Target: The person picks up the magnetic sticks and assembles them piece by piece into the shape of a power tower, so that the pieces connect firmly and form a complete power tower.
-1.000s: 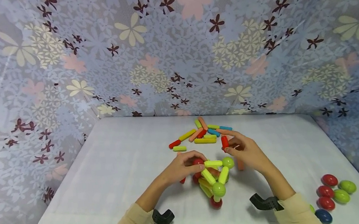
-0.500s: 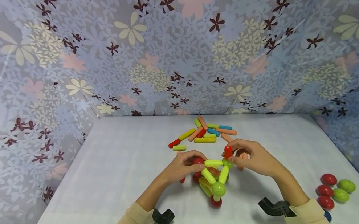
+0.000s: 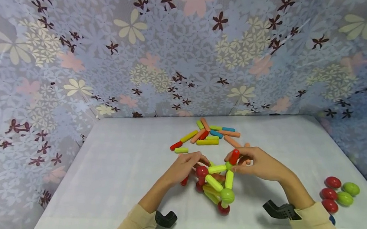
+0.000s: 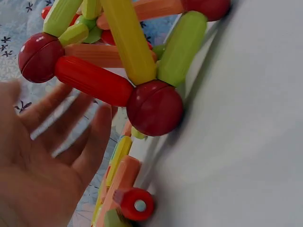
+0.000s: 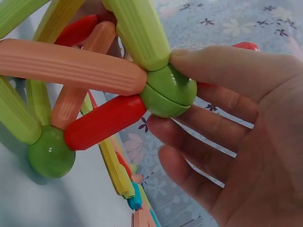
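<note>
A toy frame of coloured rods (image 3: 213,183) joined by red and green balls stands on the white table. My right hand (image 3: 259,162) pinches its green ball (image 5: 170,92) between thumb and fingers. From that ball a short red rod (image 3: 234,157) points upward, leaning slightly right. My left hand (image 3: 183,166) is at the left side of the frame, beside a red ball (image 3: 202,171). In the left wrist view its fingers (image 4: 92,137) are loosely extended behind the frame and grip nothing; whether they touch it I cannot tell.
Behind the frame lies a loose pile of rods, among them a yellow rod (image 3: 207,142) and a blue rod (image 3: 228,129). Several red and green balls (image 3: 328,193) lie at the right, with a blue one partly hidden by the right sleeve. A flowered cloth (image 3: 176,48) hangs behind the table.
My right hand has brought the red rod down onto the green ball, where it now stands. My left hand has loosened from the red ball, and the frame has turned slightly.
</note>
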The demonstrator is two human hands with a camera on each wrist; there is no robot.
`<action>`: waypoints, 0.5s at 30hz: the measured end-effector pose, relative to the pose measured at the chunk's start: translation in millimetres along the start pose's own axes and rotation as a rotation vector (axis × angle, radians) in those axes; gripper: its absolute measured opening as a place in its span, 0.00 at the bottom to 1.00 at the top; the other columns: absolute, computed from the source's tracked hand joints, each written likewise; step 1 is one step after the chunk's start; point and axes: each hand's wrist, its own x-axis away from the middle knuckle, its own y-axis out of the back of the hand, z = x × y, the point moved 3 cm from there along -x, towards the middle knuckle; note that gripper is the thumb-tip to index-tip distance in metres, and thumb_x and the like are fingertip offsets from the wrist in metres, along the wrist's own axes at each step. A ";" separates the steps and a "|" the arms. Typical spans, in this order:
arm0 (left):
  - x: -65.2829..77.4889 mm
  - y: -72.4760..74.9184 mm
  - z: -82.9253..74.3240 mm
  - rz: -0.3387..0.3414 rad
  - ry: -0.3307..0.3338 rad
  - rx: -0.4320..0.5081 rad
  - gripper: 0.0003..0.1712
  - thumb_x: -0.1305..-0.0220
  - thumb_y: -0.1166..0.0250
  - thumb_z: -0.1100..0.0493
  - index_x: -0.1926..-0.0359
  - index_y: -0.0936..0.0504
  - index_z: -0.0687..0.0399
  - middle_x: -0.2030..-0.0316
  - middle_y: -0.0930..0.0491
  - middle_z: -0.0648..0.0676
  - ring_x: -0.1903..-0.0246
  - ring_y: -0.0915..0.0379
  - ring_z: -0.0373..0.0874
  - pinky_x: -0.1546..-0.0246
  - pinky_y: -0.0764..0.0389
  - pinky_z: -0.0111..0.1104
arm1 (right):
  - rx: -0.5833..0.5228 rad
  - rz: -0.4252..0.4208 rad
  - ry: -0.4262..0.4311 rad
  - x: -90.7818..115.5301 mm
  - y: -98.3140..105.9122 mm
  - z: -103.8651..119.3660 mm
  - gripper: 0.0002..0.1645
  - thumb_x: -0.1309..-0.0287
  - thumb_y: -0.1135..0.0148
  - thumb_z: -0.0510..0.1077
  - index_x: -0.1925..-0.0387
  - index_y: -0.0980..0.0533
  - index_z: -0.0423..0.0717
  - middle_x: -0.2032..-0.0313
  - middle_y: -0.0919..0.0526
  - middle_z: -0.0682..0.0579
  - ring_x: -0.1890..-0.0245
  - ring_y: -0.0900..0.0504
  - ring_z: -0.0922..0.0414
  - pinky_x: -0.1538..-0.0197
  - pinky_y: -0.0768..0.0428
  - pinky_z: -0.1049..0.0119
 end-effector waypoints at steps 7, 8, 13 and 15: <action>-29.7 -11.3 9.0 0.070 -0.033 -0.413 0.15 0.31 0.41 0.53 0.45 0.19 0.47 0.50 0.21 0.43 0.54 0.26 0.37 0.53 0.25 0.31 | -0.004 0.004 0.018 -0.2 0.7 -1.0 0.24 0.42 0.32 0.48 0.43 0.24 0.63 0.48 0.19 0.61 0.68 0.16 0.55 0.36 0.71 0.35; -33.8 -14.0 8.9 0.106 -0.042 -0.490 0.17 0.32 0.39 0.53 0.44 0.20 0.47 0.48 0.22 0.43 0.51 0.27 0.38 0.51 0.25 0.32 | -0.013 0.008 0.023 -0.3 0.5 -0.9 0.25 0.42 0.32 0.47 0.43 0.25 0.62 0.45 0.22 0.61 0.68 0.16 0.55 0.36 0.71 0.35; -47.5 -23.8 9.3 0.247 -0.048 -0.824 0.22 0.42 0.31 0.47 0.46 0.18 0.39 0.48 0.24 0.41 0.48 0.32 0.40 0.48 0.28 0.35 | -0.044 0.019 0.021 -0.6 -1.4 -2.3 0.26 0.42 0.33 0.47 0.41 0.26 0.62 0.38 0.27 0.61 0.63 0.17 0.55 0.34 0.57 0.37; -48.6 -24.2 10.2 0.248 -0.043 -0.871 0.19 0.43 0.30 0.46 0.50 0.16 0.39 0.54 0.22 0.40 0.53 0.31 0.39 0.52 0.26 0.33 | -0.058 0.021 0.022 -0.8 -2.8 -3.1 0.24 0.41 0.33 0.46 0.43 0.24 0.60 0.37 0.29 0.61 0.63 0.17 0.55 0.34 0.57 0.37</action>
